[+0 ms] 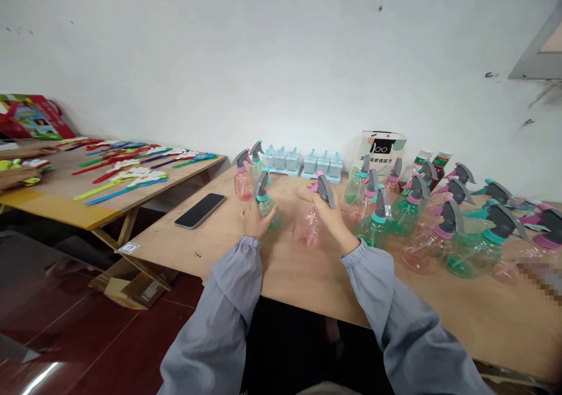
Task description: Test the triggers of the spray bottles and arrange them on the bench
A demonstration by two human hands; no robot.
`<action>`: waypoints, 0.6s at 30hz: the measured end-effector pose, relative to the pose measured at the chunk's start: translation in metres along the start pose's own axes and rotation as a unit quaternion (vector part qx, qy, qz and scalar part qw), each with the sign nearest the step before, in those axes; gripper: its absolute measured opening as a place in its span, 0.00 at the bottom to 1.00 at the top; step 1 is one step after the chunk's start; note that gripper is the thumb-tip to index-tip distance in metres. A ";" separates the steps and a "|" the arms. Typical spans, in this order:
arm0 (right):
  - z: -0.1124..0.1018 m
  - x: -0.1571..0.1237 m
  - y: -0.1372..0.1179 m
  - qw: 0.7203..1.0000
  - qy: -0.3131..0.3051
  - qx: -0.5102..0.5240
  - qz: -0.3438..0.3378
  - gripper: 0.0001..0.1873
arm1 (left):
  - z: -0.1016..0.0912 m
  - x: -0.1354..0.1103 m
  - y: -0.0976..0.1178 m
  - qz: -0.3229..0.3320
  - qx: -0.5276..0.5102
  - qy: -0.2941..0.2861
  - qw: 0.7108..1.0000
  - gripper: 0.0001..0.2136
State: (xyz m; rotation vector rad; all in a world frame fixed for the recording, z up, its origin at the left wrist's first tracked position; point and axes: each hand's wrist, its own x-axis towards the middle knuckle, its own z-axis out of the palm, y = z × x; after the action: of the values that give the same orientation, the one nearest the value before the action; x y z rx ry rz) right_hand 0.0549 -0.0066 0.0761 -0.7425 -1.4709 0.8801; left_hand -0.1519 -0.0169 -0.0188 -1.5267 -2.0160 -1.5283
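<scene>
My left hand (pixel 258 219) is wrapped round a green spray bottle (pixel 266 201) with a grey trigger and teal collar, standing on the wooden table (pixel 307 278). My right hand (pixel 330 215) grips a clear pink spray bottle (pixel 309 222) by its neck, just under the grey trigger with a pink collar. Both bottles sit close together near the table's middle. Behind my left hand stand a pink bottle (pixel 243 178) and another green one (pixel 256 158). Grey sleeves cover both forearms.
Several green and pink spray bottles (pixel 439 225) crowd the table's right half. A black phone (pixel 200 210) lies at the left. Light blue ice-pop moulds (pixel 302 162) and a printed box (pixel 383 152) stand by the wall. A second table (pixel 57 202) at left holds coloured sticks.
</scene>
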 end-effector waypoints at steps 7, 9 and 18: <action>-0.002 0.008 0.037 0.995 0.053 -0.078 -0.041 0.27 | -0.003 -0.001 0.004 -0.010 0.002 -0.004 1.000 0.29; 0.000 0.006 0.049 0.992 0.070 -0.084 -0.058 0.31 | -0.002 -0.002 0.004 -0.007 -0.005 0.002 1.000 0.30; -0.006 -0.052 0.094 0.964 0.101 -0.244 -0.031 0.43 | -0.002 -0.001 0.006 -0.030 0.016 -0.020 0.999 0.28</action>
State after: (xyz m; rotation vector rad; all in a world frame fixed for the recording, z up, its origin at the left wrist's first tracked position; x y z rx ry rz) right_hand 0.0611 -0.0027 -0.0317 -1.1067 -1.5322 0.3745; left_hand -0.1476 -0.0195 -0.0149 -1.5087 -2.1161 -1.4922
